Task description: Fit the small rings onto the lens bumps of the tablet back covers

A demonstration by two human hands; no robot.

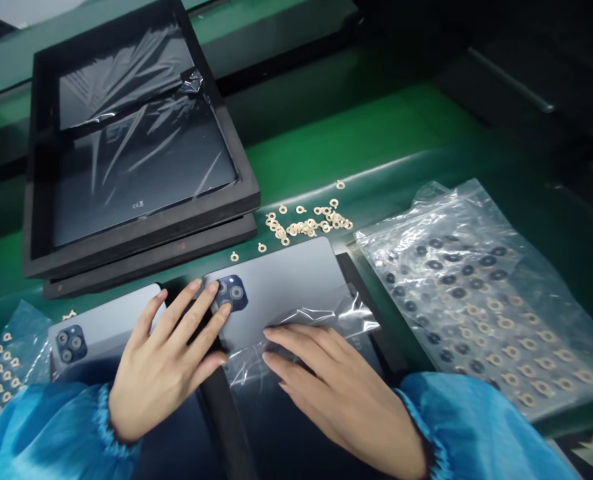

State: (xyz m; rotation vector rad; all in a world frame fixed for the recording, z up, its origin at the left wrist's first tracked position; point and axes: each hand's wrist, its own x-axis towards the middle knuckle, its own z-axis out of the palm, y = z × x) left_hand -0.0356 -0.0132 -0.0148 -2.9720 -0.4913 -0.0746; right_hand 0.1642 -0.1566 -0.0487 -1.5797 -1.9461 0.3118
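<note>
My bare left hand [162,363] is lying spread, fingertips touching the dark-blue, square camera block [236,293] of a flat, grey-blue, metallic-looking tablet [289,280], which is lying right of a matching tablet [114,325]. Apart from the left, my bare right hand [339,388] is resting on clear, crinkled plastic film [354,313]; whether it is pinching, I cannot tell. I am judging the touched tablet stiff, slick and easily scratched, safest by its edges, the film limp.
</note>
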